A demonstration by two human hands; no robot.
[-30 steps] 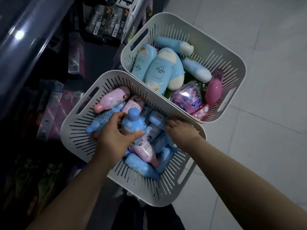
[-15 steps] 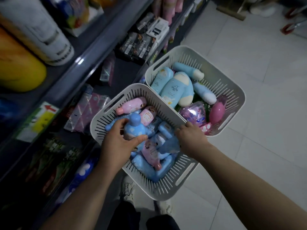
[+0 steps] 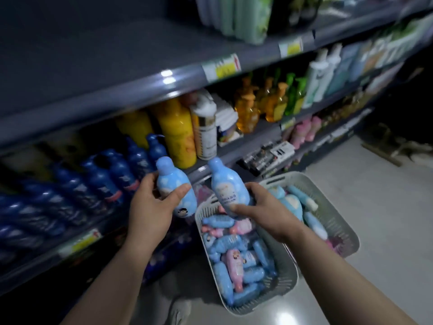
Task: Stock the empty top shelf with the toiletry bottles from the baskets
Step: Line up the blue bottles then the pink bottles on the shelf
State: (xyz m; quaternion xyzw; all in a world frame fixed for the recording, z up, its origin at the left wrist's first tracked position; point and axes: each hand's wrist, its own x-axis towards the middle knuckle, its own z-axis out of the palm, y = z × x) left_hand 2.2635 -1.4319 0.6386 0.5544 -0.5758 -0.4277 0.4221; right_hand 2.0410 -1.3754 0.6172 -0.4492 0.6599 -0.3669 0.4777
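Two pale-blue bottles (image 3: 174,186) were held upright, one gripped round its middle by the left hand (image 3: 150,207), the other bottle (image 3: 228,191) clasped at its base by the right hand (image 3: 264,212), above the near basket (image 3: 289,285). Well above both grips ran the grey lip of the top shelf (image 3: 105,50), bare board behind it. Half a second before, both hands were down in that basket. Each bottle bore white clouds and a rounded cap.

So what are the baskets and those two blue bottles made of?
The near basket and far basket: probably moulded plastic, matte pale grey, judging by the slotted walls. The left-hand bottle and right-hand bottle: likely plastic too, smooth and slightly glossy, with printed clouds; blur hides finer detail.
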